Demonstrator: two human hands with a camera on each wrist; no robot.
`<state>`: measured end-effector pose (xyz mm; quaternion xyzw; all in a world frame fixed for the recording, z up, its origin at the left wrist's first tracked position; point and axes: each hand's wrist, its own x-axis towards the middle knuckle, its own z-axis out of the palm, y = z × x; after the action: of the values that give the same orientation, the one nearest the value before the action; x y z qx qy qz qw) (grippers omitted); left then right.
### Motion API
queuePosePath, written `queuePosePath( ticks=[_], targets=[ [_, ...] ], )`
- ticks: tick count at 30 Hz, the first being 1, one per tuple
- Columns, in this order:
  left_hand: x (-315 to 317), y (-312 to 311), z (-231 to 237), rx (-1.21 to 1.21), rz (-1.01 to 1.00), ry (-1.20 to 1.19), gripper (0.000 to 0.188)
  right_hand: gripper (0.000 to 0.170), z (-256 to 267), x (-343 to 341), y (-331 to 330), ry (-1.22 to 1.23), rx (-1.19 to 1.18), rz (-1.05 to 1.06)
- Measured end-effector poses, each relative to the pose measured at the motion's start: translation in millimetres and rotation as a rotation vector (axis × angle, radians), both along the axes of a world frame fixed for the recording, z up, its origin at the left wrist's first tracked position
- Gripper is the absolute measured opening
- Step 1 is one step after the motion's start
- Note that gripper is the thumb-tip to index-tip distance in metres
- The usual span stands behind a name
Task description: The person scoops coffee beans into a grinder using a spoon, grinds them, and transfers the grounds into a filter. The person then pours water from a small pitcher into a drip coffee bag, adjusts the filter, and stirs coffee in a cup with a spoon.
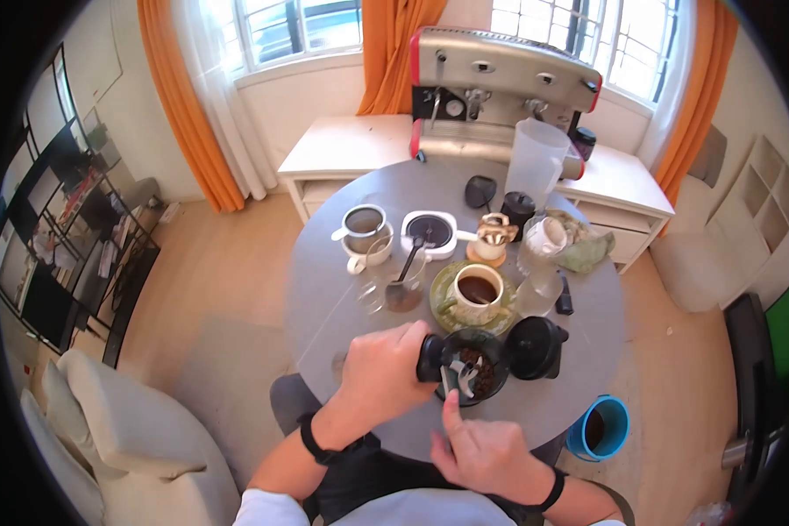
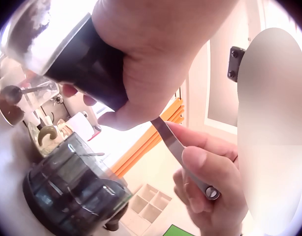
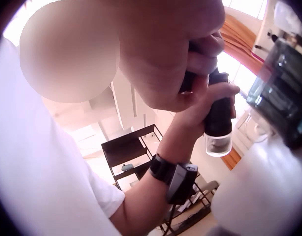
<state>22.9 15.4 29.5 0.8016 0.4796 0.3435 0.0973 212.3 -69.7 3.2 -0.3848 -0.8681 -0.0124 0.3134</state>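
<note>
My left hand (image 1: 386, 364) grips the black body of a hand coffee grinder (image 2: 92, 64), which is tilted on its side. Its clear end cup (image 3: 219, 145) has brown residue inside. With thumb and fingers, my right hand (image 2: 210, 167) pinches the grinder's flat metal crank (image 2: 173, 145) near its screw end; the index finger stretches along it in the head view. Just beyond the hands stands a dark glass jar (image 2: 77, 187) with coffee beans (image 1: 486, 373) in it. The crank overlaps the jar in the head view. The grinder's crank end is hidden behind my left hand in the left wrist view.
Beside the jar lies a black lid (image 1: 535, 348). Behind it, a cup of dark liquid (image 1: 478, 289) stands on a green plate (image 1: 440, 298). A glass (image 1: 403, 294) holds a spoon. A white scale (image 1: 447, 237), a jug (image 1: 535, 158) and an espresso machine (image 1: 508, 79) stand farther back. A blue bucket (image 1: 622, 421) is below right.
</note>
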Motion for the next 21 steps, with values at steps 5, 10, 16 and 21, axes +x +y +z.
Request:
queuePosePath(
  ticks=[5,10,16,21],
  targets=[
    [-16.9,-8.6,9.0,-0.135,-0.039,0.073,0.034,0.055,69.8,14.8,-14.3,-0.088,-0.36,0.343],
    [-4.2,-15.8,23.5,-0.461,-0.524,0.152,0.03,0.03,121.9,-1.2,11.2,0.0,-0.37,0.874],
    [-21.7,-42.7,43.4,-0.446,-0.685,0.063,0.03,0.037,105.5,38.0,82.7,-0.026,-0.046,0.002],
    [-42.1,-11.1,30.3,-0.172,0.01,-0.077,0.026,0.028,67.8,9.1,22.5,-0.302,-0.323,0.439]
  ],
)
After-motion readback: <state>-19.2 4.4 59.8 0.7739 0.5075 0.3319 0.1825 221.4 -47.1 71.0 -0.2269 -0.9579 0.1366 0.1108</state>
